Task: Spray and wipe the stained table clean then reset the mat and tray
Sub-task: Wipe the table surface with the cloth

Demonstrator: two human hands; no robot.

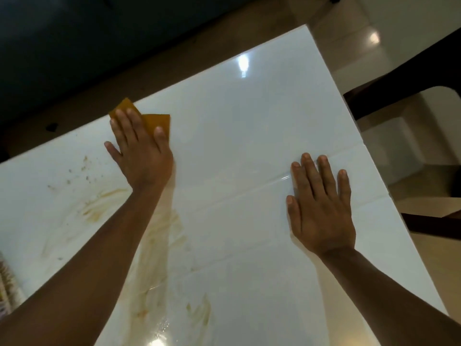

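Note:
The glossy white table (249, 116) fills the view. Brown smears and specks (94, 208) mark its left part, and more streaks (199, 313) run toward the near edge. My left hand (139, 151) presses flat on an orange-brown cloth (154, 122) near the table's far edge, fingers straight. On the right side my right hand (321, 203) lies flat on the bare tabletop, fingers spread, holding nothing. No mat, tray or spray bottle shows.
A dark chair frame (389, 96) stands beyond the table's right edge over a pale tiled floor (374, 41). A dark sofa-like mass (74, 46) lies past the far edge. A patterned object (6, 285) pokes in at the left border.

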